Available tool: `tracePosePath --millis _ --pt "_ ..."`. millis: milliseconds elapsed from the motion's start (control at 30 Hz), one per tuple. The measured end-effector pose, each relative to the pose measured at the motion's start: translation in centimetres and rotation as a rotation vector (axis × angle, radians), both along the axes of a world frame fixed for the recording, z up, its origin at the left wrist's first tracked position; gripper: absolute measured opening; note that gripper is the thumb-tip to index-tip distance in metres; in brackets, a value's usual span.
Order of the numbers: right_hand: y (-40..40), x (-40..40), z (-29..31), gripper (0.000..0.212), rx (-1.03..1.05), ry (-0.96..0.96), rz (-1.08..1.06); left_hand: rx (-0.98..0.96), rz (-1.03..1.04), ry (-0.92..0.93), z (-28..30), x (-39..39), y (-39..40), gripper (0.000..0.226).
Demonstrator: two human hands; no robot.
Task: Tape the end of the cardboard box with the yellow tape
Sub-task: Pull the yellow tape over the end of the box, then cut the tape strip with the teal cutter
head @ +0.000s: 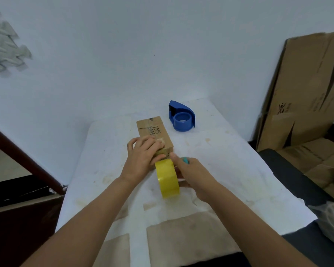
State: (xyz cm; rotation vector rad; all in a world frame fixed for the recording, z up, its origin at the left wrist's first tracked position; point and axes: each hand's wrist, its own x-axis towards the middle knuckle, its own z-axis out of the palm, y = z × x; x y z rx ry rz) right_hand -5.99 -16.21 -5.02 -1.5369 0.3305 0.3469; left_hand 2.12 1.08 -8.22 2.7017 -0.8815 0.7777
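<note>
A small brown cardboard box [154, 130] with printed letters lies on the white table [229, 166], its near end facing me. My left hand [143, 157] lies flat over that near end, fingers pressing a strip of tape onto the top. The yellow tape roll [168, 178] stands on edge just in front of the box, its strip running up to the box end. My right hand [193, 174] grips the roll from the right side. A small teal object [186, 160] shows above that hand's knuckles.
A blue tape dispenser [181, 117] sits behind the box at the back of the table. Flattened cardboard boxes [305, 89] lean against the wall at the right. A dark wooden frame [23, 160] stands at the left. A plastic bag [332, 220] lies at the table's right edge.
</note>
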Motion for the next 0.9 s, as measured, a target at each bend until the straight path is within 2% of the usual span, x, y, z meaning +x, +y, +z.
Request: tracePosePath --millis 67,133,167,200,267,333,433,600,733,900 --pt "-1.0 0.1 -0.1 0.054 -0.116 -0.038 -0.095 0.007 0.002 0.008 0.0 0.1 0.1 0.034" --pt "-2.2 0.4 -0.4 0.045 -0.267 -0.042 -0.092 0.019 -0.009 0.013 0.1 0.3 0.2 0.034" --pt "-2.7 0.4 -0.6 0.041 -0.257 -0.009 -0.065 0.025 -0.016 0.013 0.2 0.3 0.3 0.033" --pt "-3.1 0.5 -0.7 0.040 -0.175 0.031 -0.040 0.028 -0.022 0.013 0.3 0.4 0.3 0.033" --pt "-3.4 0.5 -0.8 0.041 0.135 0.104 -0.061 0.023 -0.030 0.017 0.3 0.4 0.4 0.033" --pt "-3.4 0.4 -0.7 0.031 0.421 0.125 -0.136 0.004 -0.028 0.028 0.3 0.4 0.4 0.035" --pt "-3.6 0.0 -1.0 0.022 0.562 0.092 -0.146 -0.051 -0.001 0.052 0.3 0.1 0.5 0.035" --pt "-3.8 -0.2 -1.1 0.030 0.534 -0.027 -0.127 -0.101 0.026 0.083 0.6 -0.4 0.7 0.034" --pt "-3.0 0.0 -1.0 0.025 0.542 -0.088 -0.128 -0.107 0.036 0.191 1.7 -0.3 0.2 0.036" --pt "-2.0 0.7 -0.7 0.028 0.235 -0.233 -0.131 -0.139 0.007 0.318 3.1 -0.3 0.5 0.033"
